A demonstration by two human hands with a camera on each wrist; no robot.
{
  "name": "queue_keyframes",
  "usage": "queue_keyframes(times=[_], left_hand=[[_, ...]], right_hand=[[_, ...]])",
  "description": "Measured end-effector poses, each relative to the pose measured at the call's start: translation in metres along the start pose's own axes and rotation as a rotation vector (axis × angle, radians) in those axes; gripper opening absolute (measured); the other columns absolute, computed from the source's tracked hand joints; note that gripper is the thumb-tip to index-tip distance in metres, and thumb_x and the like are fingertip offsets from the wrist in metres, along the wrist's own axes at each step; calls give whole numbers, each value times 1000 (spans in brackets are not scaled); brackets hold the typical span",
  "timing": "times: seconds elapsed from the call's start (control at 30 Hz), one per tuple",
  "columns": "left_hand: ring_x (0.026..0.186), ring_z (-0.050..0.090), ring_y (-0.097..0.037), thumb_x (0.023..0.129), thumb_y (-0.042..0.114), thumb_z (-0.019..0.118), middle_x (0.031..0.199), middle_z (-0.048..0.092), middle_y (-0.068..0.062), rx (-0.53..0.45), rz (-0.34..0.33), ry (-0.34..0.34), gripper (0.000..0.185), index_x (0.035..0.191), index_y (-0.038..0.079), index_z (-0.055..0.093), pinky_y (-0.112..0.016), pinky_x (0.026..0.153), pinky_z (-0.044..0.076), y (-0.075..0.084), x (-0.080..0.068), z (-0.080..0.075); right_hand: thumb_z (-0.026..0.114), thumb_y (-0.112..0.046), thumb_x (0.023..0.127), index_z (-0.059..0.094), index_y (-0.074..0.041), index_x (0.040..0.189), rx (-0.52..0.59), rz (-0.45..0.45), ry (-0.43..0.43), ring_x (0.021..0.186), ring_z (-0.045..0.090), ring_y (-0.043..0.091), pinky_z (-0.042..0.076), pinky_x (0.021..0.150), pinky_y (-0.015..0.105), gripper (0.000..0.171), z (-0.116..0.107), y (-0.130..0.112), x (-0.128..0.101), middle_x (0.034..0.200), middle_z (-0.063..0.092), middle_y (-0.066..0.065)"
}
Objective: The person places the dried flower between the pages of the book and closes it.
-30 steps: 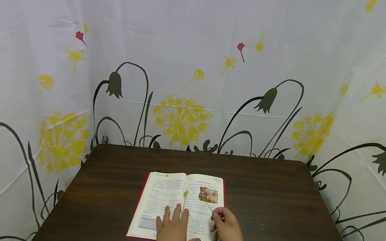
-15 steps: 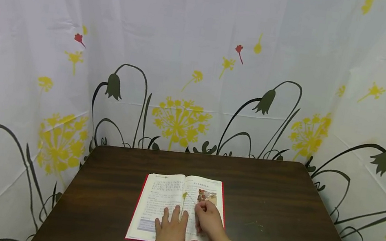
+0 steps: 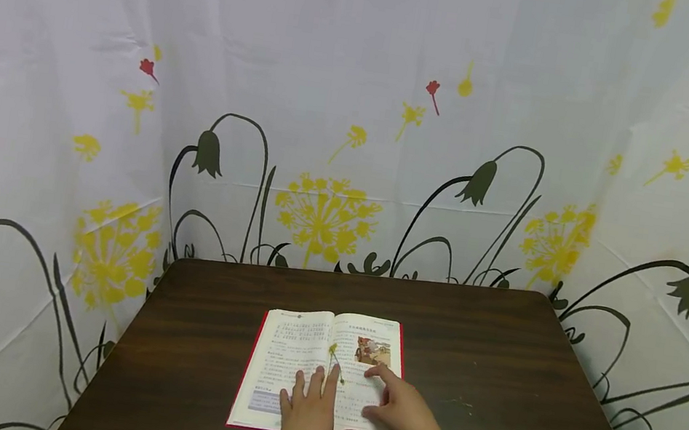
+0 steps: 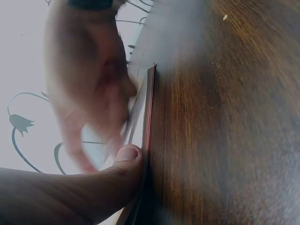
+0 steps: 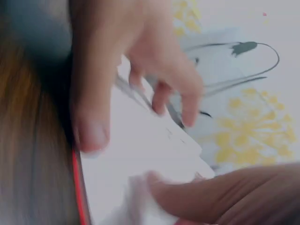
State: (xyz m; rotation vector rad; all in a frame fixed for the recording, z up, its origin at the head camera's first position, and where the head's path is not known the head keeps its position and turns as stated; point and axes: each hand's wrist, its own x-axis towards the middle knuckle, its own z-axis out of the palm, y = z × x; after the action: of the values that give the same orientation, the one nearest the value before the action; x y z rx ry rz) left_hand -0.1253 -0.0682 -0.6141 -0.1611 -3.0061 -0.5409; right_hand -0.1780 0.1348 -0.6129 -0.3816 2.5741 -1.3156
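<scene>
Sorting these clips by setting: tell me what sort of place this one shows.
Probably a curtained-off recording booth, not a lived-in room: floral printed sheets hang close around a dark wooden table where an open book lies.

Red-edged book (image 3: 298, 355), dark brown wood-grain table (image 3: 497, 354), perhaps yellow flower (image 3: 333, 350).

The book (image 3: 323, 366) print is too small to read.
</scene>
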Motion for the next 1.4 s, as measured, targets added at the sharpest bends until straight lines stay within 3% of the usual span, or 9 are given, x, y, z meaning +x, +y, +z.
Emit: queue_keyframes(times=[0.1,0.27,0.67,0.83,0.93,1.03,1.2,1.27,1.4], left_hand=[[147,43,-66,71,69,93,159,53,-27,3,0,-21,113,162,18,50,-91,107,34,0,1,1],[148,40,-66,71,69,92,161,52,-27,12,0,-31,110,159,15,54,-90,109,33,1,2,0],[147,43,-65,68,74,89,160,53,-28,13,36,-34,116,159,10,54,-88,107,36,6,-2,-3],[148,41,-66,63,79,87,162,50,-31,-33,58,-61,128,162,8,48,-90,106,35,2,-4,-8],[148,40,-67,65,82,85,162,49,-32,-48,65,-64,129,163,6,47,-91,106,34,1,-4,-10],[148,40,-68,67,84,83,162,49,-32,-45,66,-55,129,162,5,47,-92,105,34,0,-3,-9],[148,40,-68,74,82,82,162,49,-32,-71,54,-34,122,162,4,47,-92,106,33,-2,-3,-7],[148,40,-68,78,78,82,161,50,-31,-96,45,-27,117,161,4,47,-91,107,33,-3,-3,-7],[147,42,-68,87,65,83,159,52,-31,-149,41,-8,101,159,3,48,-91,106,33,-9,-4,-7]], right_hand=[[96,-16,79,68,-22,143,-155,-15,-38,61,48,10,38,56,29,70,-16,11,-14,71,57,-4],[95,-15,80,67,-23,150,-167,6,-110,62,48,10,39,57,27,76,-31,25,-26,74,58,-4],[95,-18,81,76,-24,121,-220,-82,47,72,48,6,40,64,25,44,-25,24,-24,88,55,-5],[92,-14,86,56,-24,156,-22,-194,46,94,58,11,51,73,24,79,-22,19,-27,126,59,6],[86,-7,92,13,-28,176,280,-251,-22,114,61,14,57,84,25,114,-18,11,-26,153,48,20],[73,-7,103,-12,-25,175,597,-277,-116,119,62,12,59,94,27,113,-7,4,-23,161,35,36],[27,-37,121,0,-12,176,691,-206,-274,117,63,12,55,102,25,66,12,3,-22,167,26,38],[13,-46,119,7,-10,176,672,-169,-302,132,55,5,46,107,18,67,14,3,-23,173,21,34],[5,-46,118,26,-13,173,582,-155,-287,132,49,1,40,106,16,67,17,2,-22,165,41,26]])
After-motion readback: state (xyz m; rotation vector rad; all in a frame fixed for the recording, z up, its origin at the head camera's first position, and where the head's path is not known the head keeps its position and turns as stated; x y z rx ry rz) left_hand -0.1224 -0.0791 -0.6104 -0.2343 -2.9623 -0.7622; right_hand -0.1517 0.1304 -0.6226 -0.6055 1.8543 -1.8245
